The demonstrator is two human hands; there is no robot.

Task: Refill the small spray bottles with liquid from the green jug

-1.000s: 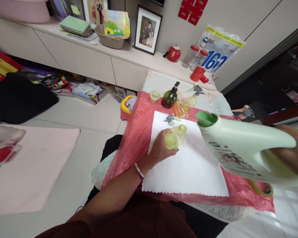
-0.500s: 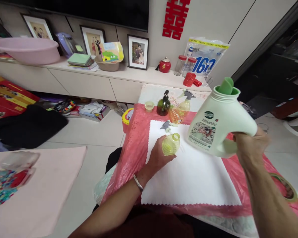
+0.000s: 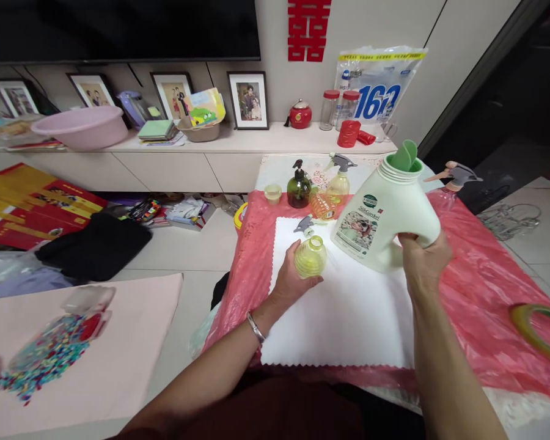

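Observation:
My left hand (image 3: 294, 272) is wrapped round a small yellow-green ribbed bottle (image 3: 310, 258), its neck uncapped and facing up. By its handle, my right hand (image 3: 426, 260) grips a large pale green detergent jug (image 3: 371, 214) with a green spout (image 3: 405, 156) in its open mouth. The jug leans slightly over a white scalloped mat (image 3: 334, 324). Just behind the small bottle lies a grey spray head (image 3: 304, 226). Beyond the mat stand a dark green pump bottle (image 3: 299, 189), an orange bottle (image 3: 323, 206) and a pale yellow spray bottle (image 3: 339, 183).
Red plastic sheeting (image 3: 476, 275) covers the table. A small cup (image 3: 272, 194) sits at the far left, a spray bottle with a grey and pink head (image 3: 458, 175) at the right, near a tape roll (image 3: 527, 333). To the left, colourful beads (image 3: 50, 354) lie on a pink surface (image 3: 123, 366).
The view has turned somewhat left. The jug has come lower and nearer to the mat, held in my right hand. My left hand still holds the small bottle in about the same place.

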